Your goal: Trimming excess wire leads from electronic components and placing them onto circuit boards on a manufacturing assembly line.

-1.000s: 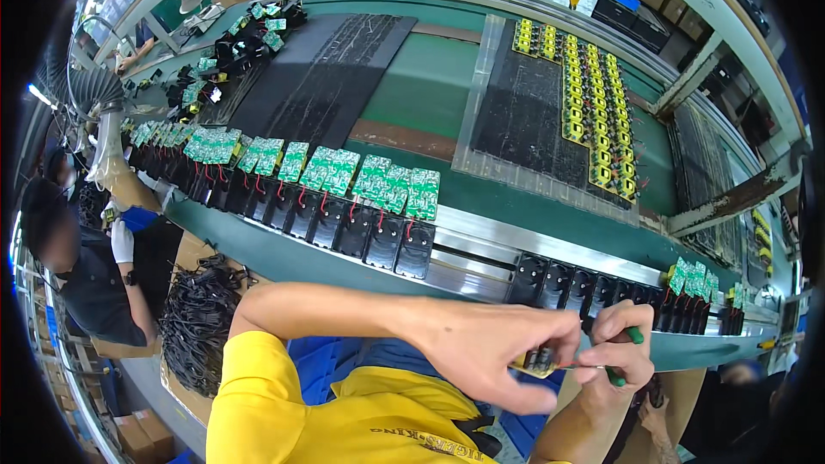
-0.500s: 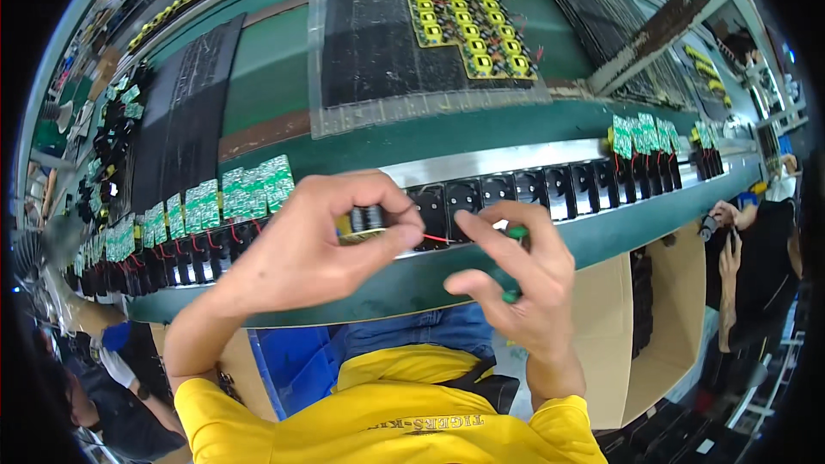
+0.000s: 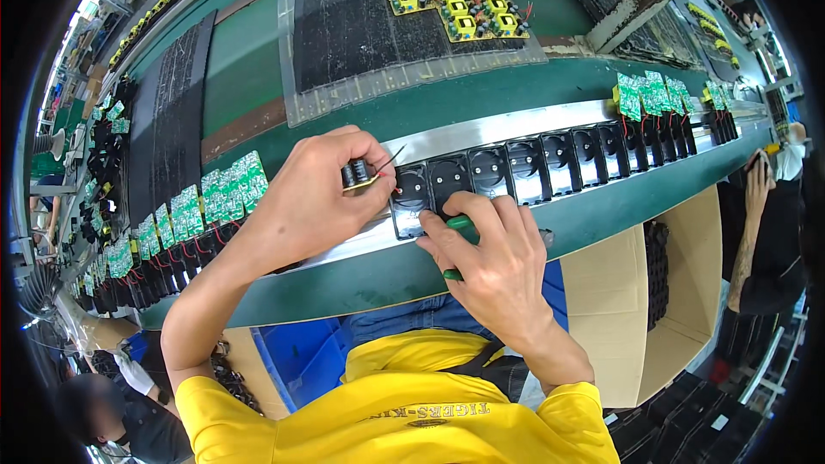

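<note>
My left hand is closed around a small circuit board that carries black cylindrical parts. A dark wire sticks up from the board beside my fingertips. Just to its right, a black plastic housing stands at the left end of a row of like housings on a metal rail. My right hand has its thumb and forefinger together at that housing's near part. A green-handled tool is tucked in the right hand; its working end is hidden, so its kind is unclear.
Green circuit boards wired to black housings line the rail at left, with more at right. Yellow-topped boards lie on a black mat beyond. A cardboard box and blue bin sit below the bench; co-workers flank both sides.
My right hand has moved left and down onto the end housing, its thumb and forefinger closing together. My left hand still holds the board, now slightly higher.
</note>
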Demonstrator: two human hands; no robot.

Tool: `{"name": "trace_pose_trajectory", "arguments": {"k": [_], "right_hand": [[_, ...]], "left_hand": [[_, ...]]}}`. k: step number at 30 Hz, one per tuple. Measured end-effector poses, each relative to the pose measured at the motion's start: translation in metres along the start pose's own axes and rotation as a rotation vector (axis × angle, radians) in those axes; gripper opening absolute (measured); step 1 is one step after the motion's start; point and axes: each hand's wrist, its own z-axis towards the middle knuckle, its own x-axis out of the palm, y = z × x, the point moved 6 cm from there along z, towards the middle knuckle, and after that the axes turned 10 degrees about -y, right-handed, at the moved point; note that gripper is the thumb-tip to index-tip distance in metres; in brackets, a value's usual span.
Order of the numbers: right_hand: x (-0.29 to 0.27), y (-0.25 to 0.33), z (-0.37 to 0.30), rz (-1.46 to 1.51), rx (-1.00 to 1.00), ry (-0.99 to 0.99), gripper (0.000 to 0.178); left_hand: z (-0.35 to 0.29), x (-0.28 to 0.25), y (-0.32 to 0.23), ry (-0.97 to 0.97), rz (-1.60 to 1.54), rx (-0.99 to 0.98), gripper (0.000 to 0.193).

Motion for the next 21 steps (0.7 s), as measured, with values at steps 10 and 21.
{"name": "trace_pose_trajectory", "arguments": {"k": [10,21], "right_hand": [[0.0018,-0.0029,0.0004,0.023,0.015,0.016,0.026],[0.0015,-0.003,-0.0004,-0.008,0.017,0.032,0.029]], "left_hand": [[0.0035,0.0035,0.0055,0.033,0.073,0.015,0.005],[0.0023,0.0086,0.0035,0.055,0.08,0.005,0.007]]}}
